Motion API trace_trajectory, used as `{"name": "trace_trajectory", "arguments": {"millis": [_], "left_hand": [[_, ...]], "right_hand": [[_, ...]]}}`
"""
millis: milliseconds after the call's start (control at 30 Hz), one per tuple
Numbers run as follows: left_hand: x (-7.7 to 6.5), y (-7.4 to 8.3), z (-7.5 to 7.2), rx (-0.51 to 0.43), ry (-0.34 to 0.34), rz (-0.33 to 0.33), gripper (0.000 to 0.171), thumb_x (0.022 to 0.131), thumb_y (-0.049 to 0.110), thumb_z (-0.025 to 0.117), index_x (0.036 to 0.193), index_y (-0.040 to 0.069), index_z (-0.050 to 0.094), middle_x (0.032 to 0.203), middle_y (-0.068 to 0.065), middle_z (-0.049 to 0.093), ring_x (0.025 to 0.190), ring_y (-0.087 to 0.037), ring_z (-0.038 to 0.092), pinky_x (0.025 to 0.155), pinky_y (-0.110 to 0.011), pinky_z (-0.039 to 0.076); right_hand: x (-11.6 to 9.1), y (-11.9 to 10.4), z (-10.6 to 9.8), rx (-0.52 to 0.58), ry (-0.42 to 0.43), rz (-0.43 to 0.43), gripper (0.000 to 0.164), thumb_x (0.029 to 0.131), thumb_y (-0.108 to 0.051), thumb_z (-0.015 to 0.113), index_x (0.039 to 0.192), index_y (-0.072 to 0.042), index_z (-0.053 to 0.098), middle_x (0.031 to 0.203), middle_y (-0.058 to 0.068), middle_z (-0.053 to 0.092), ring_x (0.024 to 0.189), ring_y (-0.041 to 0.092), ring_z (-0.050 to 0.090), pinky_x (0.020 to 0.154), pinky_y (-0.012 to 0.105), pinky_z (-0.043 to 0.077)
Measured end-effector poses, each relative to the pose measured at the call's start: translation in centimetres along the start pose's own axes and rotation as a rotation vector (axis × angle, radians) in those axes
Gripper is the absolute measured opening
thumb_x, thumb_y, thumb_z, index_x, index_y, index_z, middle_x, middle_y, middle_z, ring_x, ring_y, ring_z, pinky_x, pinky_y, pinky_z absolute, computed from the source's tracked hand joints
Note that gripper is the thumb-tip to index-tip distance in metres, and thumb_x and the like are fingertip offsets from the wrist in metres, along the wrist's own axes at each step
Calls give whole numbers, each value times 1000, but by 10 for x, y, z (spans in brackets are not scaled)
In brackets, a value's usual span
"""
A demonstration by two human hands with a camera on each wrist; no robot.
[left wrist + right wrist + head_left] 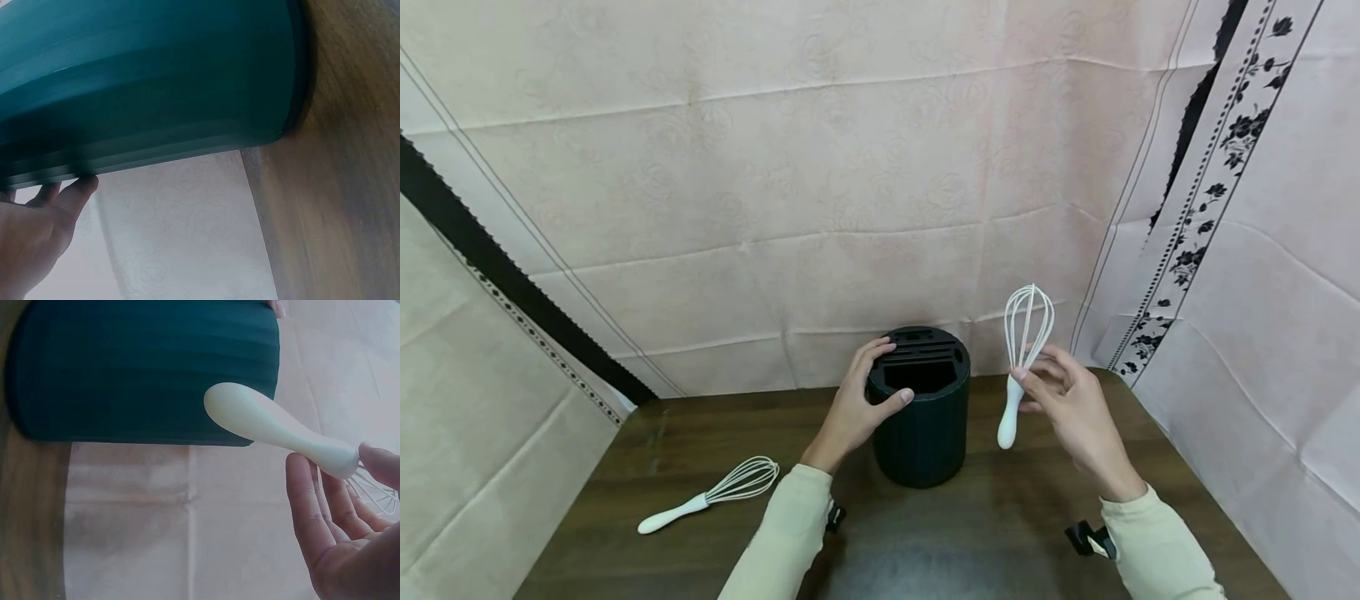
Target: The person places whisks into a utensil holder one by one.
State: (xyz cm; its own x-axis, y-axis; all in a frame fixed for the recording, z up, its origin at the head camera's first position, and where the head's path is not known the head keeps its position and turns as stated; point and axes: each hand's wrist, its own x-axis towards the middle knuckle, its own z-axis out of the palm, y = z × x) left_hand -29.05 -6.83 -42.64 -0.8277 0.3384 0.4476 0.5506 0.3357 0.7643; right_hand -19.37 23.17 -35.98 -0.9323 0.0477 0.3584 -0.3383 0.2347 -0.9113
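Observation:
A dark green cylindrical utensil holder [921, 442] with a slotted black top stands upright on the table. My left hand [859, 406] grips its upper left side, thumb over the front rim and fingers toward the back. In the left wrist view the fingertips [80, 190] press against its wall. To the right of the holder, my right hand [1071, 408] pinches a white whisk [1011, 412] where handle and wires meet. That whisk is held up off the table, wires upward and handle end down, as the right wrist view shows its pale handle [269, 419] beside the holder.
A second white whisk [681, 512] lies on the dark wooden table [925, 554] at the left, its wires near the left sleeve. Creased pale cloth [850, 183] hangs behind the table and along both sides.

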Motion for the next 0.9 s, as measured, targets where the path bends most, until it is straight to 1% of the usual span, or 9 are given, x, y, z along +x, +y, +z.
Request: {"name": "trace_trajectory", "arguments": {"millis": [67, 133, 300, 533, 700, 800, 900], "left_hand": [[1, 1, 0, 3, 1, 0, 72, 97, 51, 74, 159, 32, 43, 168, 17, 28, 155, -12, 27, 123, -63, 26], [2, 1, 0, 1, 3, 1, 72, 97, 51, 74, 159, 32, 43, 167, 17, 28, 155, -11, 27, 123, -63, 26], [2, 1, 0, -10, 3, 4, 71, 98, 46, 74, 159, 30, 43, 167, 17, 28, 155, -12, 26, 123, -63, 25], [-3, -2, 1, -25, 3, -15, 69, 98, 42, 76, 158, 32, 43, 166, 21, 27, 155, -11, 26, 123, -63, 25], [-3, -3, 2, -35, 3, -9, 69, 98, 41, 76, 158, 33, 43, 166, 22, 27, 155, -11, 26, 123, -63, 25], [-2, -4, 2, -34, 5, -5, 69, 98, 43, 75, 158, 33, 43, 165, 22, 28, 155, -11, 26, 123, -63, 25], [-1, -4, 2, -41, 12, 4, 70, 98, 45, 75, 158, 32, 43, 166, 19, 28, 155, -13, 26, 123, -64, 25]], "right_hand": [[2, -4, 2, 13, 6, -21, 38, 106, -20, 66, 137, 1, 55, 110, -5, 73, 92, 10, 74, 77, 33, 63], [5, -9, 4, 29, 14, -39, 37, 106, -17, 67, 136, 2, 55, 110, -1, 72, 92, 10, 74, 77, 34, 63], [11, -21, 9, 42, 25, -71, 38, 105, -14, 68, 136, 3, 55, 111, 5, 68, 96, 9, 72, 77, 34, 63], [19, -33, 19, 32, -7, -123, 38, 105, -13, 68, 139, 1, 57, 111, 11, 66, 98, 9, 72, 77, 35, 64], [24, -40, 23, 43, -27, -169, 38, 105, -10, 66, 140, 2, 58, 114, 14, 64, 99, 10, 72, 77, 37, 64], [27, -43, 25, 46, -36, -192, 38, 105, -8, 65, 141, 3, 57, 115, 17, 63, 99, 9, 73, 78, 37, 64], [32, -46, 27, 27, -38, -210, 40, 105, -7, 65, 143, 3, 57, 117, 19, 63, 101, 7, 72, 80, 34, 63]]}}
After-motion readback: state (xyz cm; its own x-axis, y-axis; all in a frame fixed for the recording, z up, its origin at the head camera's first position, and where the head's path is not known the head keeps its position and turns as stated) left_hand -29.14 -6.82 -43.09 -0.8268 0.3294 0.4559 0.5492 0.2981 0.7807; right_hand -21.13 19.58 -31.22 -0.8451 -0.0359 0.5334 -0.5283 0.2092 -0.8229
